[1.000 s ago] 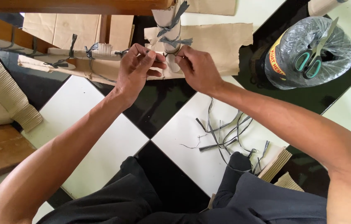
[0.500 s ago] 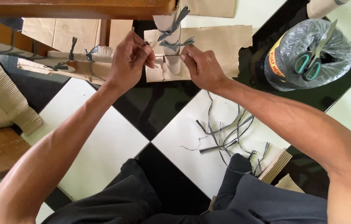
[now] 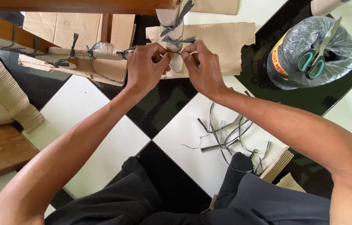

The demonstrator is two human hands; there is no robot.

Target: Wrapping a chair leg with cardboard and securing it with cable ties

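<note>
My left hand and my right hand meet in front of an upright cardboard-wrapped leg. Both pinch the ends of a thin grey strap that circles the leg's lower part. Two more grey strap ties are knotted higher on the same wrap. Left of my hands a horizontal cardboard-wrapped bar carries several similar ties.
Loose grey strap pieces lie on the black and white tiled floor. A plastic-covered roll at right has green-handled scissors on top. Rolled corrugated card lies at left; flat cardboard sheets lie behind the leg.
My hands, held apart with the strap taut half a second ago, have come together at the leg and sit slightly lower.
</note>
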